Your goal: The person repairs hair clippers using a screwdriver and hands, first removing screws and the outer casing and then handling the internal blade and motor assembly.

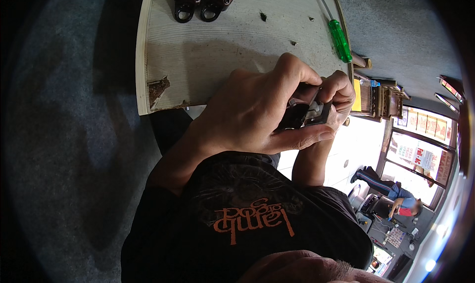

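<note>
My left hand (pixel 250 107) is closed round a small dark device with a shiny casing and a silvery metal part (pixel 315 110); its kind I cannot make out. The thumb lies along its lower side, while the bent index finger presses on its top. On the device's right side, my right hand (pixel 340 97) pinches it with curled fingers. Both hands hold it just over the near edge of a pale wooden table (pixel 222 40). Much of the device is hidden behind my fingers.
Two dark maroon pieces with looped ends (pixel 210 11) lie at the table's far left. A green-handled screwdriver (pixel 340 40) rests along the right edge. Small dark bits (pixel 263 17) dot the surface, and one corner is chipped. Far right, a person (pixel 405 206) is by a cluttered desk.
</note>
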